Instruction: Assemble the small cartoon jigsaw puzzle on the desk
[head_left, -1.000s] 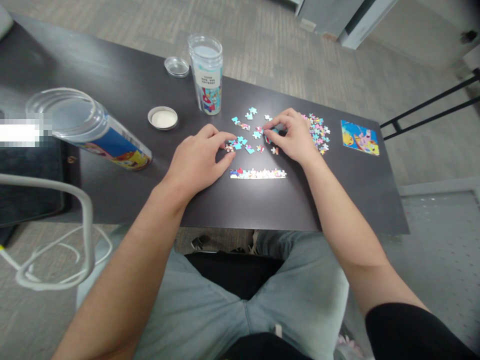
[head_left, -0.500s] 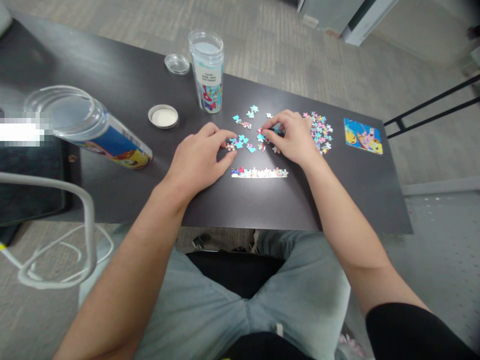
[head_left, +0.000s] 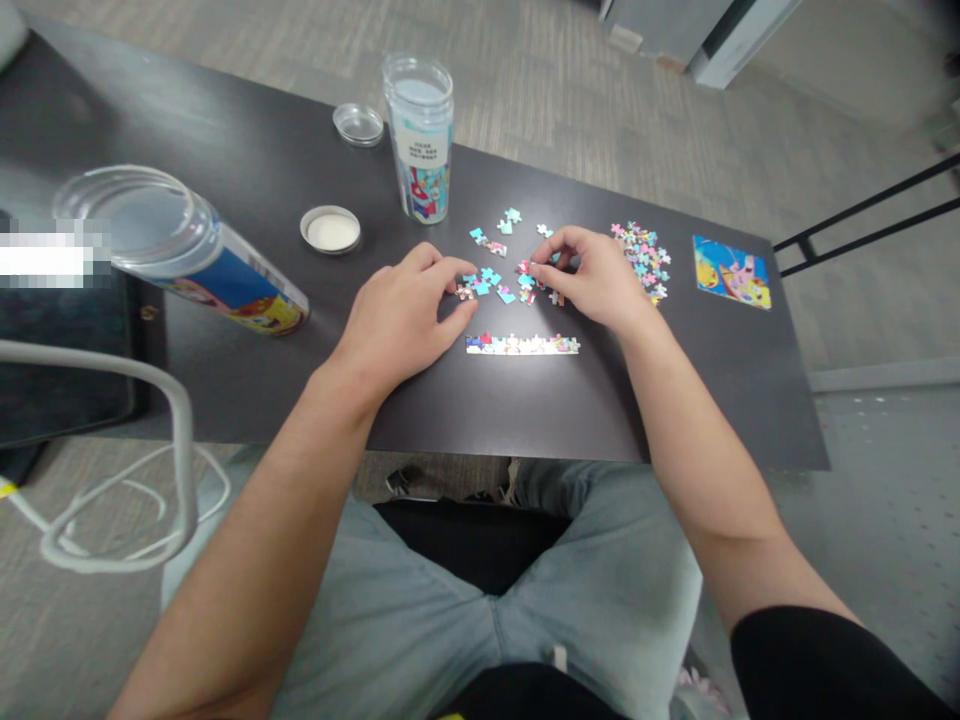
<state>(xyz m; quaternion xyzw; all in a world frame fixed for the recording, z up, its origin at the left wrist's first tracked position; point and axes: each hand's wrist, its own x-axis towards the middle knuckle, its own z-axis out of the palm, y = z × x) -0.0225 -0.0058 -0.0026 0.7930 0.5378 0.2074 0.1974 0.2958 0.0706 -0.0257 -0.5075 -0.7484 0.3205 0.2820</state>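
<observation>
Loose jigsaw puzzle pieces (head_left: pixel 488 280), mostly turquoise, lie on the dark table between my hands. My left hand (head_left: pixel 409 312) rests at their left side, thumb and forefinger apart, the fingertips beside a few brownish pieces. At the right side of this group, my right hand (head_left: pixel 592 275) has thumb and forefinger pinched together at a red and pink puzzle piece (head_left: pixel 524 267); its curled fingers cover part of the pieces below. A joined strip of puzzle pieces (head_left: pixel 523 345) with a straight lower edge lies nearer to me.
A pile of puzzle pieces (head_left: pixel 643 258) and a picture card (head_left: pixel 732 272) are to the right. Two clear-topped canisters, one tall (head_left: pixel 225 270) and one farther back (head_left: pixel 424 150), stand left with two lids (head_left: pixel 330 231). A white cable (head_left: pixel 180 450) loops at the left edge.
My right hand has shifted slightly to the right, its fingertips still pinched at the pieces. My left hand stays about where it was. The camera view has moved a little.
</observation>
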